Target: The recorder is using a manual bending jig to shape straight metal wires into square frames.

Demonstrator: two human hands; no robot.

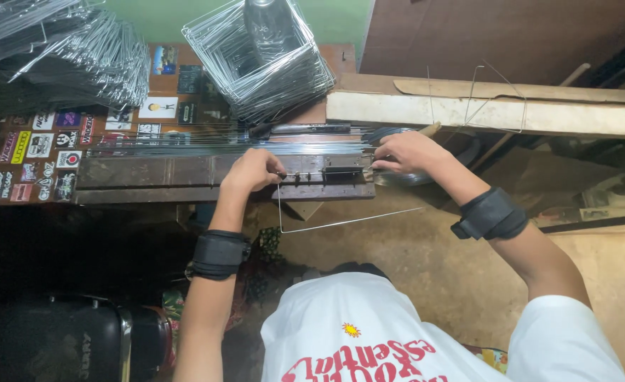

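Thin steel wire (pixel 341 224) bent into an L, one leg hanging down from the jig, the other running right and slightly up. Dark wooden bending jig (pixel 323 177) with metal pins lying flat on the table edge. Bundle of straight wires (pixel 185 146) lying behind it.

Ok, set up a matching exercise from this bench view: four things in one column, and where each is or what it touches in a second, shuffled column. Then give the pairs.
Things:
1. left hand
2. right hand
3. stack of bent wire frames
4. bent wire

Places:
A. at the back of the bench, by the green wall
B. hanging below the jig's front edge
C. at the jig's left end
D. at the jig's right end

Pairs: 1-C, 2-D, 3-A, 4-B
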